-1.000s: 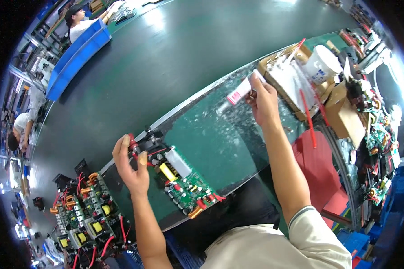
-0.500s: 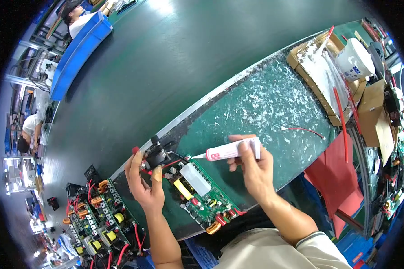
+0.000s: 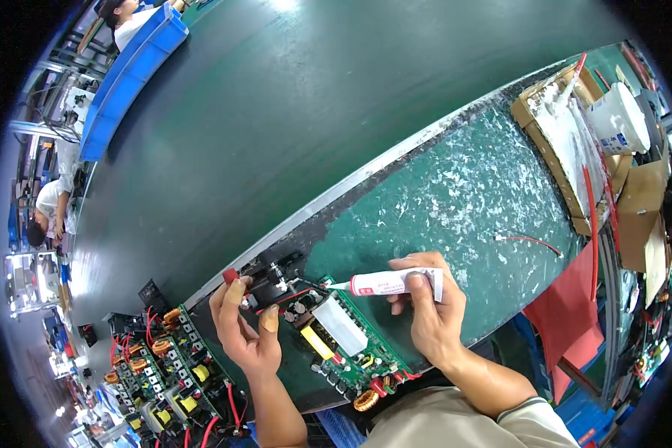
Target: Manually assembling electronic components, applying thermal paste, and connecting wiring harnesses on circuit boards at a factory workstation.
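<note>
My right hand (image 3: 433, 317) is closed round a white squeeze tube (image 3: 392, 284) with red print, lying nearly level. Its thin nozzle points left and meets the far left corner of a green circuit board (image 3: 381, 358), where a wire connector sits. The board carries a white block, a yellow transformer and copper coils. At the board's left, my left hand (image 3: 250, 325) grips the near edge of a black part with metal fittings (image 3: 279, 275), joined to the board by red and black wires. A small red cap (image 3: 231, 275) shows at its fingertips; how it is held is hidden.
More populated boards (image 3: 164, 366) stand crowded at the lower left. A glue-smeared cardboard tray (image 3: 552, 149), a white bucket (image 3: 618, 119) and red sheets (image 3: 564, 313) are on the right. A blue bin (image 3: 127, 82) stands far left, near two other people. A loose red wire (image 3: 530, 238) lies right.
The whole view has shifted, so the bench and both hands sit lower and further right. The black part has turned in my left hand, showing its metal fittings. The nozzle stays at the board's corner.
</note>
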Motion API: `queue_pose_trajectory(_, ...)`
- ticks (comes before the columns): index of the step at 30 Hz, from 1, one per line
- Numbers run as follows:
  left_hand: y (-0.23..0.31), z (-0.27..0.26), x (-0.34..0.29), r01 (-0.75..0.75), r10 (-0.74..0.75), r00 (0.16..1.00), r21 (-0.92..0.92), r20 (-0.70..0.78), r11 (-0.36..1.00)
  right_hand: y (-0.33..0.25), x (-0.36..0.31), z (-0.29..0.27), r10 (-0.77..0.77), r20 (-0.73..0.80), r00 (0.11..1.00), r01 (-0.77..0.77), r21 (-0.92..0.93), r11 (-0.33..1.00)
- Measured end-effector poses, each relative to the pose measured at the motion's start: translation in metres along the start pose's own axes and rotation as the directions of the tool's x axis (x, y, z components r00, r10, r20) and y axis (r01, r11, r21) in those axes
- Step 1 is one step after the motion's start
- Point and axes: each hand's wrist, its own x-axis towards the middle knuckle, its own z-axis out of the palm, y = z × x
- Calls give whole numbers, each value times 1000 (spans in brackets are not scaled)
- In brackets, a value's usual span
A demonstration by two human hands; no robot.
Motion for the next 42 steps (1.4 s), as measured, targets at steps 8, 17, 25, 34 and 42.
queue_pose_trajectory(8, 1, 1, 0, -9, 9, 1000, -3, 2, 1000, 3, 0, -3, -10, -1, 1000, 10, -9, 1000)
queue_pose_trajectory(17, -2, 0, -3, -4, 4, 1000, -13, 8, 1000, 6, 0, -4, -41, -7, 999, 41, 18, 999)
queue_pose_trajectory(25, -1, 0, -1, -1, 1, 1000, -11, 8, 1000, 6, 1, -4, -62, -2, 998, 62, -13, 998)
queue_pose_trajectory(34, 0, 2, 0, 11, -11, 1000, -22, 4, 1000, 6, 1, -3, -81, -6, 997, 81, -41, 996)
queue_pose_trajectory(42, 1, 1, 0, 17, -17, 1000, -19, -1, 1000, 8, 0, -8, -14, -28, 999, 17, 90, 996)
